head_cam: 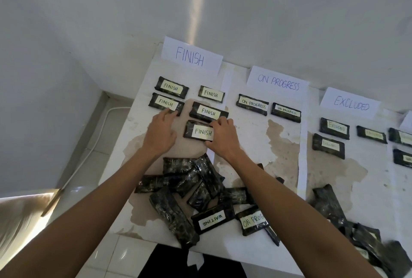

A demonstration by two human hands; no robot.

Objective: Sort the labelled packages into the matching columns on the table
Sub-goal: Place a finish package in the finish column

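My right hand (223, 137) pinches the right end of a dark package labelled FINISH (196, 131), which lies flat under the FINISH sign (190, 57). My left hand (161, 131) lies open beside it, fingertips touching another FINISH package (163, 102). Three more FINISH packages lie in that column (171, 87), (211, 93), (206, 111). A heap of unsorted dark packages (196, 186) sits near me, with a WAITING package (211, 220) and an ON PROGRESS package (253, 219) label up.
Two packages (253, 104), (286, 111) lie under the ON PROGRESS sign (278, 82). Several lie under the EXCLUDED sign (351, 106). More dark packages (356, 231) pile at the near right. The table's left edge (124, 130) drops to a tiled floor.
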